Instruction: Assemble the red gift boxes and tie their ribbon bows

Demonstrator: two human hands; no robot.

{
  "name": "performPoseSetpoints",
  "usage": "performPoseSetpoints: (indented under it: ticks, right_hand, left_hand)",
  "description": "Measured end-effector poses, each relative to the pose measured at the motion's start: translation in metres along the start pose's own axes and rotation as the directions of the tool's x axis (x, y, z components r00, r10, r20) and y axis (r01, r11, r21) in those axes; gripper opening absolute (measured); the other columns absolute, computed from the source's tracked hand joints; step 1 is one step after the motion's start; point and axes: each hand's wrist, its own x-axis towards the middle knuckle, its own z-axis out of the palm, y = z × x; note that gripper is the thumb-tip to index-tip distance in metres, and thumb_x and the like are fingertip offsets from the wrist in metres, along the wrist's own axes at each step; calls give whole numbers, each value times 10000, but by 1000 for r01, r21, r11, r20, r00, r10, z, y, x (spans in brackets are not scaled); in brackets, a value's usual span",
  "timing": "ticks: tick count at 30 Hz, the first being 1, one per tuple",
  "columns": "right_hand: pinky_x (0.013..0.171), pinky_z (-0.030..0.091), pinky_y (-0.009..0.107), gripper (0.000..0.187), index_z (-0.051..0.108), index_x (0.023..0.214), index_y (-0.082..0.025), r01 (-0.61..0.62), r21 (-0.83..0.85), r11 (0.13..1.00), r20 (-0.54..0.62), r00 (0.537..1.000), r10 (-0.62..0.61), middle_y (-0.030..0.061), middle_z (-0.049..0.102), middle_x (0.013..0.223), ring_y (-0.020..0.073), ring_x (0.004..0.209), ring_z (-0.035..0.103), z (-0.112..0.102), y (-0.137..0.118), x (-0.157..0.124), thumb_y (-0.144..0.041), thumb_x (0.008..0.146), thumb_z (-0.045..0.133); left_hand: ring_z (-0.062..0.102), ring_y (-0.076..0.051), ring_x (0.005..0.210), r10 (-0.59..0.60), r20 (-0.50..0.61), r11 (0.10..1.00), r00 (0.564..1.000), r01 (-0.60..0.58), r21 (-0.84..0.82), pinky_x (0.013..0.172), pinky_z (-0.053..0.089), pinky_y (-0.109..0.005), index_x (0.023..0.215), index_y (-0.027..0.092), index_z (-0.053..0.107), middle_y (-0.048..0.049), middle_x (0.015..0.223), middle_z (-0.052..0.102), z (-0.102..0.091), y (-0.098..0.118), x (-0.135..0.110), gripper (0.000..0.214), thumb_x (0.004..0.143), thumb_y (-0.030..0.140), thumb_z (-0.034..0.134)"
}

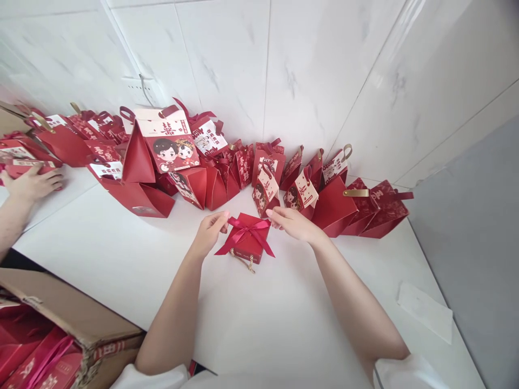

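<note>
In front of me on the white table lies a small red gift box (pixel 243 249) with a gold cord handle at its near edge. A crimson ribbon (pixel 248 229) is tied in a bow across its top. My left hand (pixel 211 229) pinches the bow's left loop. On the opposite side my right hand (pixel 292 222) pinches the right loop between thumb and fingertips. Just beyond my right hand stand two small cream-and-red boxes, one (pixel 265 190) with a cartoon couple on it, the other (pixel 300 192) beside it.
A long row of red gift boxes (pixel 332 208) lines the tiled wall. A larger box (pixel 168 138) sits stacked at left. Another person's hand (pixel 36 182) touches boxes at far left. An open carton (pixel 81 308) of red boxes stands lower left. White paper (pixel 425 310) lies right.
</note>
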Motion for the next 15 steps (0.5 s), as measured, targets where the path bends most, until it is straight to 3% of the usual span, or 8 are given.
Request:
performPoseSetpoints:
  ticks: [5,7,11,15]
  right_hand:
    - [632,432,268,526,510,672,-199,-9,63,998,97,995,3,5,593,638,142,598,552,1,-8,-4,-674,882,429]
    - [600,414,257,494,511,667,-199,28,69,997,95,995,-34,0,594,627,137,589,543,2,-11,-6,-650,867,487]
    - [580,410,250,437,528,707,-202,58,161,985,83,994,-72,4,629,663,141,615,570,4,-10,-5,-611,858,535]
    - [610,424,269,440,521,679,-204,-18,84,996,-9,1000,19,13,634,636,153,609,580,3,-8,1,-578,903,464]
  left_hand:
    - [337,-103,575,-14,94,1000,996,16,-23,571,289,-244,606,179,392,37,603,328,3,4,-4,460,851,517,585]
    - [308,-99,560,-16,71,1000,997,18,-25,552,262,-246,600,182,355,39,598,297,6,3,-4,473,850,510,587]
    - [349,-109,584,-2,0,999,1000,2,-49,574,299,-247,608,176,441,28,605,360,10,0,-1,429,866,496,563]
    - [396,-114,597,-38,-51,997,998,34,-63,582,334,-241,618,171,512,20,600,426,9,-2,1,410,851,501,579]
